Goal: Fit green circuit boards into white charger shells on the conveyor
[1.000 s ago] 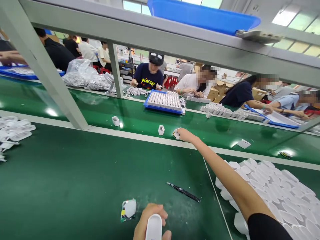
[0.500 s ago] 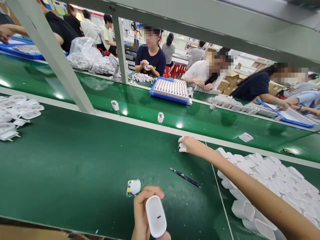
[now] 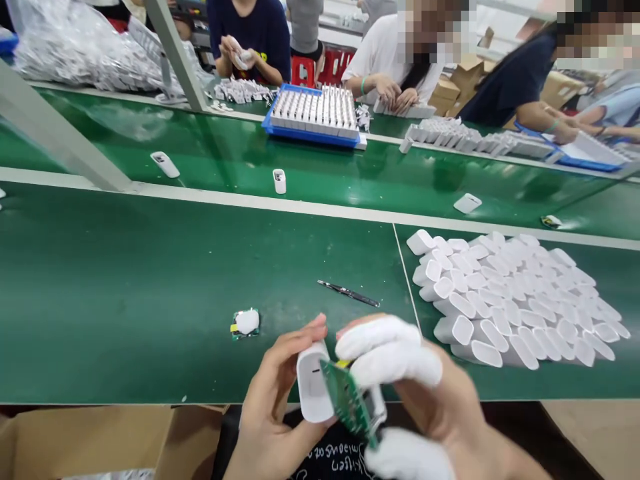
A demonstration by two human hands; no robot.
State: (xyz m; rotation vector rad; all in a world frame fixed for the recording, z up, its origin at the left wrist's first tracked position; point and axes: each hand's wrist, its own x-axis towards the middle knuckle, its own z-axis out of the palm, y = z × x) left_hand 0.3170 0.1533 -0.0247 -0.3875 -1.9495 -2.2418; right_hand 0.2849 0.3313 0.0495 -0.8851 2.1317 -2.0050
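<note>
A white plastic shell sits upright in the left hand, just over the near edge of the desk, its open side turned toward a green circuit board. The left grip is closed on the shell: the thumb lies along its near side and the fingers curl up behind it, palm facing right. The right hand comes in from the lower right with white finger cots on the fingertips; its grip pinches the circuit board, two capped fingers on top and the capped thumb below, the board tilted with its upper end touching the shell's mouth.

On the desk just beyond the hands lies a pair of black tweezers, and to their left, near the near edge, a small board with a white cap. Toward the right edge spreads a heap of empty white shells, most lying on their sides. Past a pale strip, the farther belt carries a few single white housings. At the far edge stands a blue tray filled with white parts, where other people sit working with their own hands.
</note>
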